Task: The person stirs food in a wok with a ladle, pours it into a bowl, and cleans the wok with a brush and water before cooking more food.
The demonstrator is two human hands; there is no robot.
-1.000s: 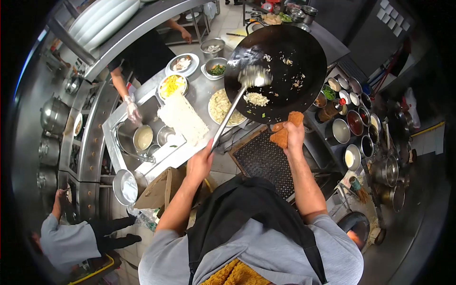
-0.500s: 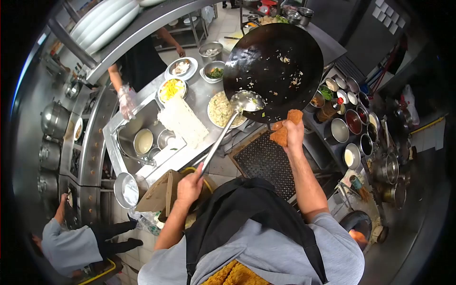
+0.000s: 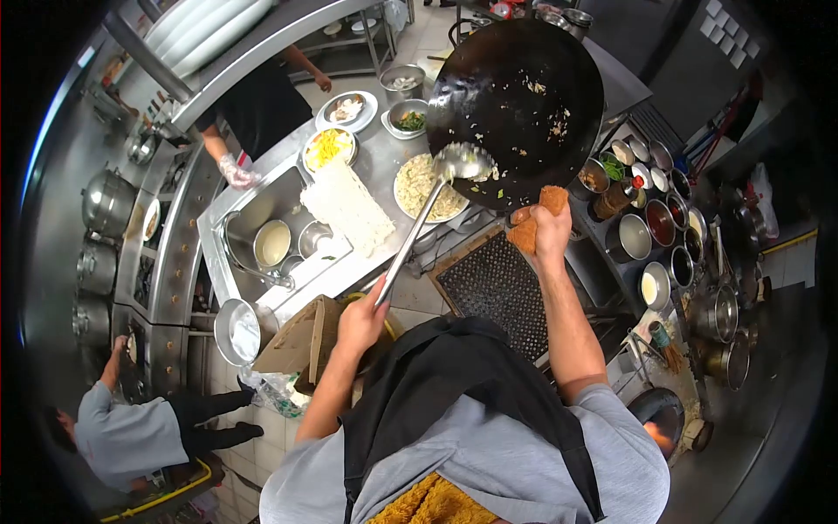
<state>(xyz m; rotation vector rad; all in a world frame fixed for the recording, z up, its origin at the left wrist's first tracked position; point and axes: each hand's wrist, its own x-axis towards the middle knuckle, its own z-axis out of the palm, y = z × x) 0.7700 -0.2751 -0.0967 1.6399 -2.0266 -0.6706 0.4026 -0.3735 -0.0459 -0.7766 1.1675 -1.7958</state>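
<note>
A long-handled metal ladle (image 3: 463,162) is in my left hand (image 3: 360,323), its fingers wrapped round the end of the handle. Its bowl touches the near left rim of a big black wok (image 3: 515,105), tilted toward me with bits of rice and egg stuck inside. My right hand (image 3: 552,234) grips the wok at its near edge through a folded orange-brown cloth (image 3: 552,199); the handle itself is hidden. Just left of the ladle's bowl, a plate of fried rice (image 3: 426,188) stands on the steel counter, partly under the wok's edge.
White noodles (image 3: 347,205) lie beside the sink (image 3: 229,218). A bowl of yellow strips (image 3: 329,148) is behind them. Sauce and ingredient bowls (image 3: 635,236) crowd the right side. A flame burns in a burner (image 3: 659,428) at lower right. Co-workers stand across the counter and at lower left.
The ladle has lifted slightly and moved right along the wok's rim. The wok sits a little higher and further right in view. Across the counter, a gloved hand has shifted slightly.
</note>
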